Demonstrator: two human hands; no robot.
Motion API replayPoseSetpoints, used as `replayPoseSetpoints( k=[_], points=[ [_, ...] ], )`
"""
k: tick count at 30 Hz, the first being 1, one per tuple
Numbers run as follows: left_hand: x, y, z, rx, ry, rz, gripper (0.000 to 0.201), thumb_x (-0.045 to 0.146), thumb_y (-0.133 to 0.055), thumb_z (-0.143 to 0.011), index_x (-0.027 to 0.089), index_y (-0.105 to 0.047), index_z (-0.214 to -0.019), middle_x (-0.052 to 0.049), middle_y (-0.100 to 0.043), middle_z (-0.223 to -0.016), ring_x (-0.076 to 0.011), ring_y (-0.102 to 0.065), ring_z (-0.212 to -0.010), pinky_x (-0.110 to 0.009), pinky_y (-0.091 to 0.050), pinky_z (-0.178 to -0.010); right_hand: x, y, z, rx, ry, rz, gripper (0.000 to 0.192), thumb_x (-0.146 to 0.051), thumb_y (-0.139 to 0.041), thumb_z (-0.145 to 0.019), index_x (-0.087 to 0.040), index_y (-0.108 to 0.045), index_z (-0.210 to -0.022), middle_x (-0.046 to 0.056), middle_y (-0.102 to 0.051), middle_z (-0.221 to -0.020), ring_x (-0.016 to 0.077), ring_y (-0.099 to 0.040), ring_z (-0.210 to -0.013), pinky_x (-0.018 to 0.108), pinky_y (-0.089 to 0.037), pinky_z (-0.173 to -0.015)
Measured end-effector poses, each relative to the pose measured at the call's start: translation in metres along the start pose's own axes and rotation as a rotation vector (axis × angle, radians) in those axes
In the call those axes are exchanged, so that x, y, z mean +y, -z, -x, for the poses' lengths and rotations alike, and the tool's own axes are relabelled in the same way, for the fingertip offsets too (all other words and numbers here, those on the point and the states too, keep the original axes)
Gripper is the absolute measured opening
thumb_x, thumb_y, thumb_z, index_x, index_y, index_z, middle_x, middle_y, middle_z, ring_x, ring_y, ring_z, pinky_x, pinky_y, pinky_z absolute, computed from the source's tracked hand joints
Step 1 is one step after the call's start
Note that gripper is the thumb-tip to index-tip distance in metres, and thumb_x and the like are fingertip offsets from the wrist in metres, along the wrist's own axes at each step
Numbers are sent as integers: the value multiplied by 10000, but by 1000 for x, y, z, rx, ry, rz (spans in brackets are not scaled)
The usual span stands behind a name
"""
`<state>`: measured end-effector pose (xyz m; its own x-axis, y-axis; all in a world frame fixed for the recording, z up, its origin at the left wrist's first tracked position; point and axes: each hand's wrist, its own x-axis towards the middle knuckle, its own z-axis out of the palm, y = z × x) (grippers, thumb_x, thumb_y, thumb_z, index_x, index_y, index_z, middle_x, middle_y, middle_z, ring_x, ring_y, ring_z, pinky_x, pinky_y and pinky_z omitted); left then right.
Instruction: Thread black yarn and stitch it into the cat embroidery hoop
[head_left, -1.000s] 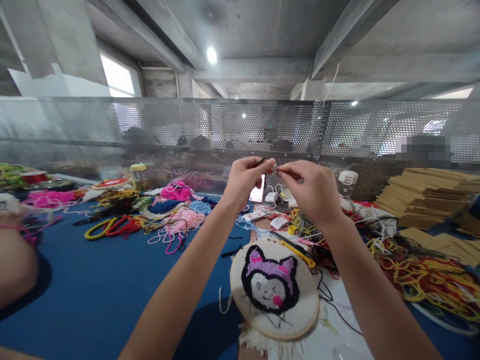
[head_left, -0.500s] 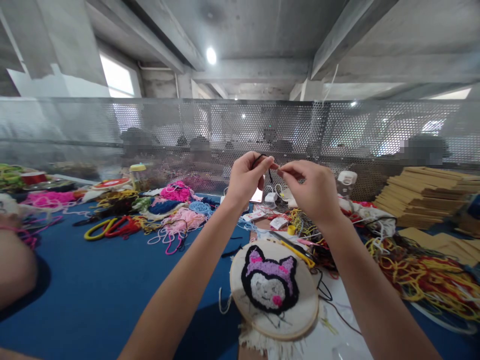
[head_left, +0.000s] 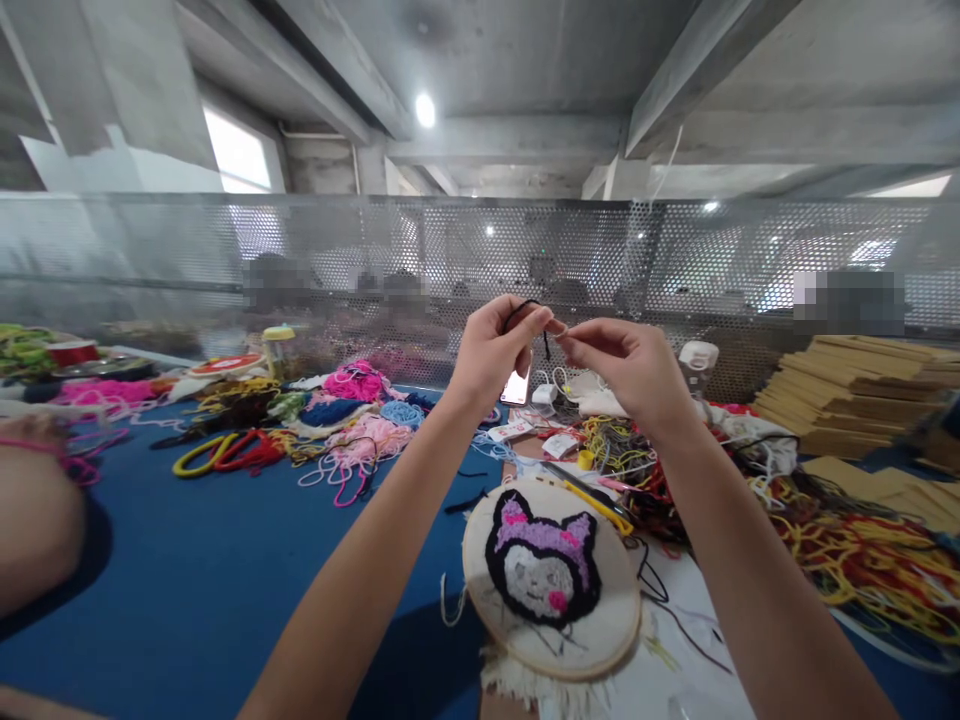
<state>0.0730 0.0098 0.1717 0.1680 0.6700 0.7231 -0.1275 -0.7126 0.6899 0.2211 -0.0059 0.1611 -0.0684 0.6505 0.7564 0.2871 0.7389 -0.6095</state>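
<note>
Raised above the table, my left hand (head_left: pixel 499 345) is closed on a black yarn (head_left: pixel 531 302), which loops over the fingers and hangs in a short end. Close beside it, the fingertips of my right hand (head_left: pixel 626 365) are pinched together. Something thin and pale shows between the two hands' fingertips, too small to name. Below them a round embroidery hoop (head_left: pixel 621 610) lies on the table, its cream fabric bearing a black, purple and white cat-eared face with pink spots. A yellow-and-black craft knife (head_left: pixel 600 505) rests at the hoop's upper right edge.
Red-and-yellow scissors (head_left: pixel 202 456) and heaps of pink yarn (head_left: pixel 367 440) lie on the blue tabletop (head_left: pixel 225 570). Tangled yarn (head_left: pixel 862 550) and stacked brown envelopes (head_left: pixel 840 395) fill the right. A phone (head_left: pixel 516 385) stands before a perforated screen (head_left: pixel 337 240). Another person's arm (head_left: pixel 37 510) reaches in at left.
Both hands stay together at nearly the same height. The right hand has shifted slightly right, and the black yarn's loop and hanging end show more clearly over the left fingers.
</note>
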Motion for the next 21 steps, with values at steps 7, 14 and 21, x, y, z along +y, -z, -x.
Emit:
replayPoseSetpoints(
  k=[7, 14, 21],
  points=[
    [-3, 0, -1, -15, -21, -13, 152, 228, -553, -804, 163, -504, -676, -22, -655, -740, 4, -337, -344, -192, -276, -343, 6, 0, 0, 76, 35, 56, 110, -253, -659, -697, -170, -701, -756, 18, -644, -675, 140, -592, -618, 306, -507, -598],
    [-1, 4, -1, -53, 8, -29, 153, 254, -555, -804, 155, -526, -691, -36, -664, -776, 5, -339, -350, -188, -280, -345, 4, 2, 1, 51, 64, 88, 109, -239, -673, -683, -171, -710, -759, 30, -664, -702, 155, -611, -666, 307, -505, -626],
    [-2, 6, -1, -61, 2, -30, 162, 266, -569, -794, 153, -534, -683, -34, -657, -745, 6, -308, -348, -192, -237, -341, 3, 2, 2, 71, 105, 165, 96, -224, -652, -706, -174, -712, -761, 25, -645, -693, 149, -594, -652, 297, -490, -605]
  ],
)
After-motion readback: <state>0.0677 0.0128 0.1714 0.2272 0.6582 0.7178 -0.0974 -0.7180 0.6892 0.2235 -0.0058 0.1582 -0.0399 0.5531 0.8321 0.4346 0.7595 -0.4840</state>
